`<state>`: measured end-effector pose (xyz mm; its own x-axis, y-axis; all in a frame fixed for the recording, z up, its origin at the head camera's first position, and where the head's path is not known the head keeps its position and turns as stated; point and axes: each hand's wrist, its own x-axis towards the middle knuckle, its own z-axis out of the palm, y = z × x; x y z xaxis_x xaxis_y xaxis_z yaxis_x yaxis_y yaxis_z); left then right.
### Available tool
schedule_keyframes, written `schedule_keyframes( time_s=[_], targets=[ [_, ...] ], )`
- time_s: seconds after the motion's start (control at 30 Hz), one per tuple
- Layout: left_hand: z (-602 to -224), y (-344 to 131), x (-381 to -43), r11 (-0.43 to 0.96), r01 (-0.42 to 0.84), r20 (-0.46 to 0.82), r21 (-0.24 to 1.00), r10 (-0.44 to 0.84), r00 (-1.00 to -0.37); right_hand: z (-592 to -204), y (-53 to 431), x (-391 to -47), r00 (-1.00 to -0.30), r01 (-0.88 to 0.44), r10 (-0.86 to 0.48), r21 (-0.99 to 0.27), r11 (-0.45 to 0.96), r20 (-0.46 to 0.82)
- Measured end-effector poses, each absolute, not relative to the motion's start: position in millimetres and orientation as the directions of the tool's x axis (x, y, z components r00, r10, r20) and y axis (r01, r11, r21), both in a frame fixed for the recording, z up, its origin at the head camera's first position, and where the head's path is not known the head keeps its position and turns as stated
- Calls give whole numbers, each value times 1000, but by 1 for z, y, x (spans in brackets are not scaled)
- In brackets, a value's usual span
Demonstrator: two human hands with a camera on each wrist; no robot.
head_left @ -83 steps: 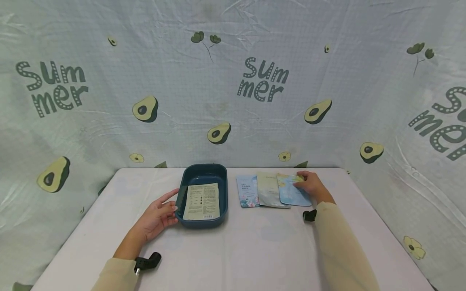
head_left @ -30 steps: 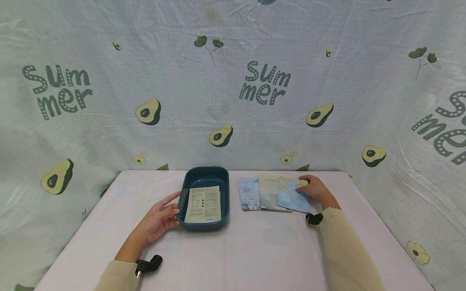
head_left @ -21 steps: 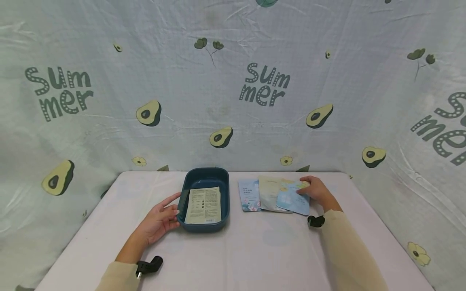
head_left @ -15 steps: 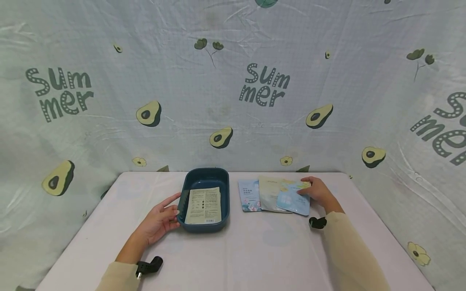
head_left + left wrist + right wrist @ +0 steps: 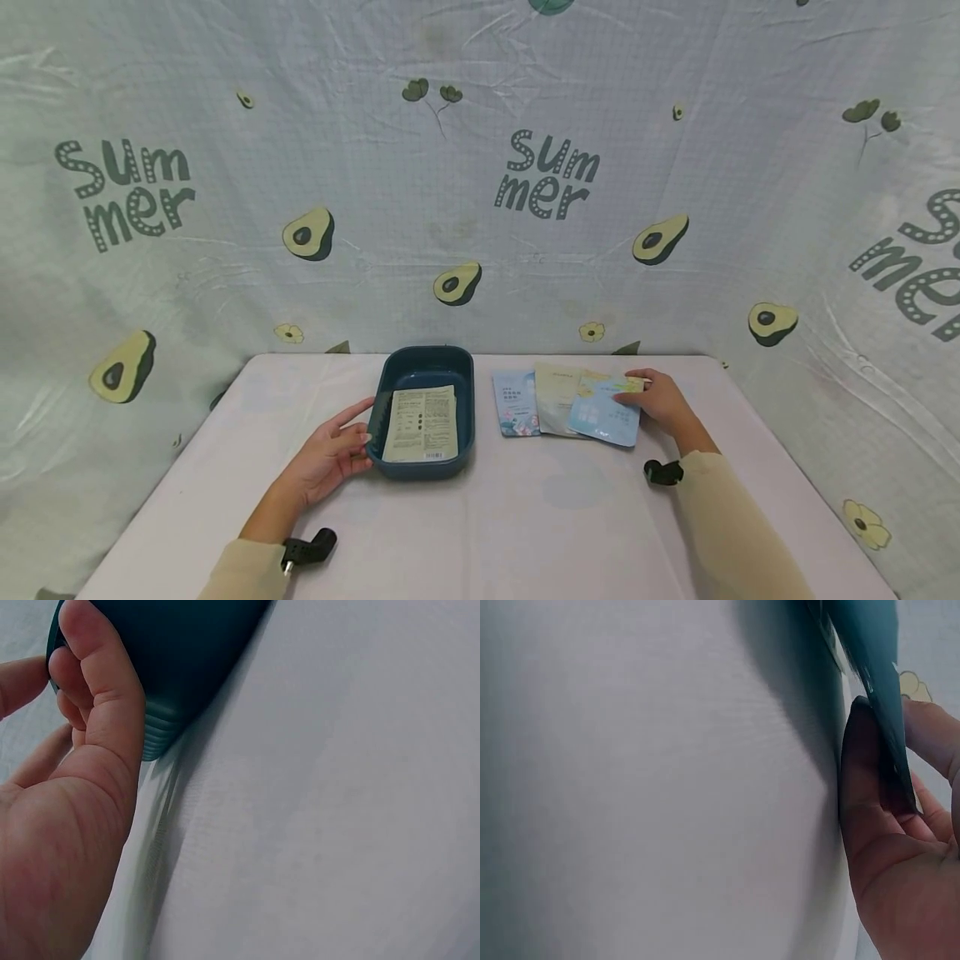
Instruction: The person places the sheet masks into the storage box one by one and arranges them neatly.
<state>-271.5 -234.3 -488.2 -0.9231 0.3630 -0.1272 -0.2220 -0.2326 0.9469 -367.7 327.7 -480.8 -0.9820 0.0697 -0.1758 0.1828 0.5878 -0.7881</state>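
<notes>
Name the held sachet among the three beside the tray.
The rightmost sachet, blue with yellow near top: the right hand pinches it, not the middle one or left one.

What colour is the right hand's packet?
The packet is light blue with yellow, clearest in the head view.

- I read this as a cloth-screened recording corner; can't tell if the room is home, lab or office.
- Printed sheeting point(image 5: 375, 292) hangs behind and on both sides: avocados point(image 5: 309, 234), flowers point(image 5: 592, 332), "summer" lettering point(image 5: 537, 198).
- Pale table point(image 5: 540, 533) runs up to the back sheeting.
- I see two black wrist-worn cameras point(image 5: 309, 548): recording kit.
</notes>
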Motion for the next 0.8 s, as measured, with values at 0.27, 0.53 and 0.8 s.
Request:
schedule_keyframes(
  time_s=[0.27, 0.53, 0.8],
  targets=[
    [-486, -233, -274, -235, -225, -129, 946, 363, -923, -479, 322, -357, -985, 171, 71, -842, 511, -156],
    [-486, -233, -274, -238, -225, -128, 945, 365, -922, -480, 320, -353, -987, 161, 65, -867, 471, -148],
    [-488, -234, -273, -247, -226, -123, 942, 372, -920, -481, 319, -350, -983, 179, 32, -899, 401, -181]
  ],
)
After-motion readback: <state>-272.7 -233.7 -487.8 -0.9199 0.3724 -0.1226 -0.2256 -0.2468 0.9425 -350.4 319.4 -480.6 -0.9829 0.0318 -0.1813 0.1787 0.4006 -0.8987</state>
